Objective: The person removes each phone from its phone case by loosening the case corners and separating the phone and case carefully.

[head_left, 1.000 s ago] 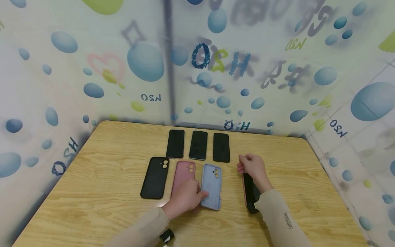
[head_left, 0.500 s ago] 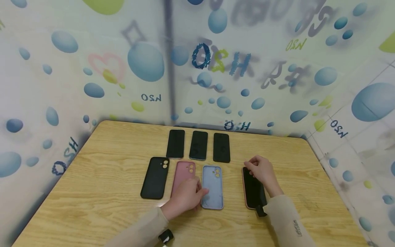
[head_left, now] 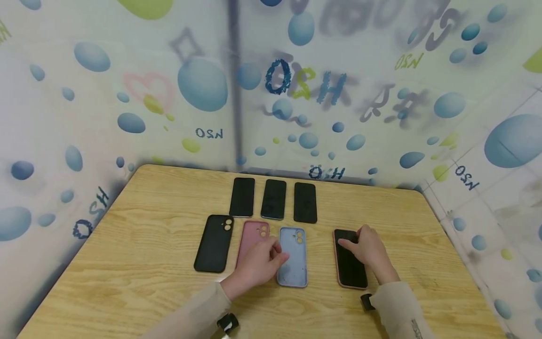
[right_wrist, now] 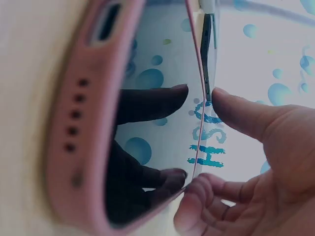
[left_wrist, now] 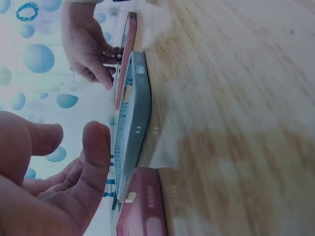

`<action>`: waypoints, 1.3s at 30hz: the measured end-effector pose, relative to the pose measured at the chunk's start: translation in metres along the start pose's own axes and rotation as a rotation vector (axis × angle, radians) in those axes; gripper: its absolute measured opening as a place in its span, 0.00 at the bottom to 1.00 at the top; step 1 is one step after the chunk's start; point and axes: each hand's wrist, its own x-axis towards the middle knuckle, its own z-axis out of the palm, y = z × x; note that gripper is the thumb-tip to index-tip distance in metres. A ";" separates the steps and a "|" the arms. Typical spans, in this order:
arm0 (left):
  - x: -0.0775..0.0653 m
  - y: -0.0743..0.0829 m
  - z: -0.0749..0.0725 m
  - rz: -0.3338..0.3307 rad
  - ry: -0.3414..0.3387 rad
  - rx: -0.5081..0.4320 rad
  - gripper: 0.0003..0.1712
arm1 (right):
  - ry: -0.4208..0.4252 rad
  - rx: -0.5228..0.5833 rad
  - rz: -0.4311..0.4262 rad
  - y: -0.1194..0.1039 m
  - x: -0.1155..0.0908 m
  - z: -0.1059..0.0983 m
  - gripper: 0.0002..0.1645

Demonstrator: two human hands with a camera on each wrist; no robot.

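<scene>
A black-screened phone in a pink case (head_left: pixel 349 263) lies on the right side of the table. My right hand (head_left: pixel 372 247) is over its upper right part, thumb extended above the screen. In the right wrist view, the curled fingertips (right_wrist: pixel 193 201) are right at the case's edge, and thumb and fingers stand apart. A light blue phone case (head_left: pixel 293 263) lies inside-up in the middle, with a pink phone case (head_left: pixel 250 238) to its left. Over these two hovers my left hand (head_left: pixel 258 263), hiding part of the pink one; thumb and fingers are parted with nothing between them.
A black phone case (head_left: pixel 213 245) lies left of the pink one. Behind the cases, a left phone (head_left: pixel 242 197), a middle phone (head_left: pixel 273 199) and a right phone (head_left: pixel 305 203) form a row. A patterned curtain (head_left: pixel 279 117) hangs behind the wooden table (head_left: pixel 144 226).
My right hand has moved right and toward me, from beyond the cased phone's top to its upper right side. The blue case was straightened slightly; my left hand has lifted off it.
</scene>
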 end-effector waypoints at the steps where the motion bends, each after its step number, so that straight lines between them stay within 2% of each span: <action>1: 0.000 0.000 0.000 0.000 0.000 -0.001 0.10 | -0.001 -0.014 0.006 0.000 -0.001 0.001 0.39; 9: -0.001 0.002 0.000 -0.011 -0.026 -0.033 0.09 | -0.029 -0.076 0.059 0.004 -0.002 0.004 0.53; 12: 0.001 0.002 0.000 -0.023 -0.034 -0.037 0.10 | -0.046 -0.103 0.075 0.004 -0.002 0.005 0.55; 17: 0.001 0.002 -0.001 -0.041 -0.043 -0.045 0.09 | -0.060 -0.109 0.092 0.005 0.001 0.006 0.48; 22: 0.001 0.002 -0.001 -0.052 -0.043 -0.048 0.09 | -0.067 -0.070 0.108 0.006 0.002 0.006 0.40; 26: 0.001 0.001 0.000 -0.053 -0.040 -0.049 0.10 | -0.066 -0.029 0.107 0.007 0.002 0.003 0.38; 29: 0.001 0.001 0.000 -0.057 -0.038 -0.050 0.10 | -0.047 -0.016 0.078 0.007 0.001 0.001 0.35; 35: 0.001 0.002 0.000 -0.073 -0.042 -0.051 0.09 | 0.037 0.012 -0.006 0.002 -0.001 -0.003 0.20; 39: 0.002 0.002 0.000 -0.078 -0.044 -0.060 0.09 | 0.086 0.025 -0.038 -0.002 -0.001 -0.003 0.16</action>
